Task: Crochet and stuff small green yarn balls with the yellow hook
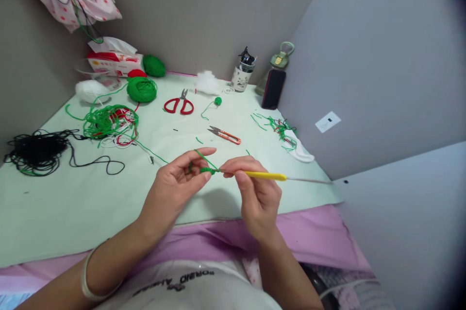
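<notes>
My left hand [174, 187] pinches a small piece of green crochet [207, 170] between thumb and fingers, with green yarn [204, 158] stretched over the raised index finger. In my right hand [257, 194] is a crochet hook [267, 175] with a yellow handle, its metal tip meeting the green piece. From the left hand a green strand runs back to a tangle of green, red and white yarn [105, 123]. Beyond the hands lie orange thread snips [226, 135] and red-handled scissors [178, 105]. A small green crocheted ball [217, 101] with a tail rests behind the snips.
Black yarn [38, 149] is heaped at the left. Green yarn balls [141, 89], a tissue pack [115, 63] and white stuffing [208, 82] line the back. A pen cup [241, 77], phone [274, 89] and yarn scraps [282, 130] are at the right, beside the wall.
</notes>
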A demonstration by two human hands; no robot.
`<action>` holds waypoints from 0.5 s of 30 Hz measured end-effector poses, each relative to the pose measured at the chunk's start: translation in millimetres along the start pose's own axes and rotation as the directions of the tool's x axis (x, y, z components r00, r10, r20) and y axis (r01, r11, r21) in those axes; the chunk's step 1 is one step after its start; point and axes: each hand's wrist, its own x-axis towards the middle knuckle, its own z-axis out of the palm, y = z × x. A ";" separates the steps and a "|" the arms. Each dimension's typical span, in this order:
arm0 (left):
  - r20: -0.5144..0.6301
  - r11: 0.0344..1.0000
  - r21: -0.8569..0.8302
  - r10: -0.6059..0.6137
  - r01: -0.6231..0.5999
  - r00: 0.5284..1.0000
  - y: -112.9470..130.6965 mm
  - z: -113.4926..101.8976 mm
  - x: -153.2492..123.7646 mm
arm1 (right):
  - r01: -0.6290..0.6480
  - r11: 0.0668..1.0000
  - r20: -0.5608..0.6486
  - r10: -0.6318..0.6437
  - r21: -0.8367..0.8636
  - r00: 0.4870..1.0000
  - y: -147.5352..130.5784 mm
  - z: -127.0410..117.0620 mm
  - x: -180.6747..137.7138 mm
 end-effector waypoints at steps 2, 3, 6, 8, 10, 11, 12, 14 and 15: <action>-0.034 0.996 0.074 0.058 -0.056 0.998 1.8 1.1 -1.2 | 0.100 0.989 0.043 -0.096 -0.109 0.994 -1.8 -0.6 -1.4; -0.050 0.990 0.107 0.093 -0.087 0.994 2.6 1.7 -1.6 | 0.136 0.980 0.064 -0.128 -0.147 0.990 -2.5 -1.0 -1.8; -0.057 0.971 0.175 0.173 -0.161 0.983 3.1 3.0 -1.9 | 0.159 0.972 0.081 -0.147 -0.172 0.986 -4.1 -3.0 -0.9; -0.045 0.961 0.197 0.204 -0.192 0.978 1.5 3.8 -2.0 | 0.149 0.975 0.081 -0.137 -0.163 0.987 -4.0 -3.6 0.4; -0.048 0.952 0.212 0.237 -0.222 0.970 -0.4 5.0 -2.6 | 0.184 0.959 0.112 -0.163 -0.215 0.980 -2.1 -2.1 0.5; -0.056 0.947 0.215 0.254 -0.237 0.965 -0.9 5.7 -3.0 | 0.222 0.938 0.129 -0.194 -0.266 0.972 -0.4 -0.5 -0.4; -0.066 0.948 0.209 0.259 -0.241 0.964 -0.9 6.4 -3.3 | 0.265 0.906 0.139 -0.231 -0.329 0.963 1.9 1.7 -2.0; -0.079 0.977 0.123 0.186 -0.176 0.979 0.4 7.6 -3.2 | 0.350 0.820 0.137 -0.324 -0.452 0.936 7.3 6.5 -6.8; -0.074 0.994 0.034 0.106 -0.104 0.992 1.5 7.8 -2.5 | 0.382 0.780 0.137 -0.365 -0.496 0.921 9.9 8.6 -9.5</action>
